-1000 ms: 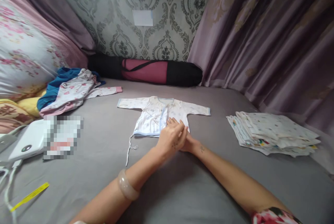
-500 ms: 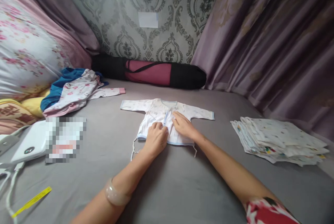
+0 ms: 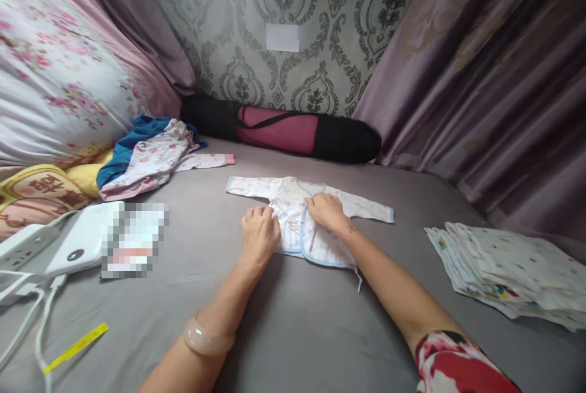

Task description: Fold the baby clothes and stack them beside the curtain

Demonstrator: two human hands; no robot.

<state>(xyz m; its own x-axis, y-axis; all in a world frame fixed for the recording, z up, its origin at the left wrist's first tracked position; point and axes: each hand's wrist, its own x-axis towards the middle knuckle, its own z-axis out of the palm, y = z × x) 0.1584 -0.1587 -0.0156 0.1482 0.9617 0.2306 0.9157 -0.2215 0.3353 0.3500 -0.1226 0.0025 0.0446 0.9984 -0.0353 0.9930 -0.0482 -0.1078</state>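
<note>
A small white baby shirt point(image 3: 293, 198) with blue trim lies spread on the grey bed sheet point(image 3: 293, 320), sleeves out to both sides. My left hand point(image 3: 259, 235) rests knuckles-up on the shirt's lower left part, fingers curled onto the cloth. My right hand point(image 3: 326, 210) lies on the shirt's middle, pressing the front flap near the blue edge. A thin tie string hangs from the hem on the right. I cannot tell whether either hand pinches the fabric or only presses it.
A stack of folded printed cloths point(image 3: 508, 271) lies at the right. A heap of clothes point(image 3: 146, 158) sits at the back left beside floral pillows. A rolled pink-and-black bag point(image 3: 284, 130) lines the wall. A white power bank point(image 3: 77, 243), cables and yellow strip point(image 3: 75, 347) lie at the left.
My hands, together at the shirt's hem a second ago, have parted. The left went to the lower left part, the right up to the middle. The shirt's front is more bunched.
</note>
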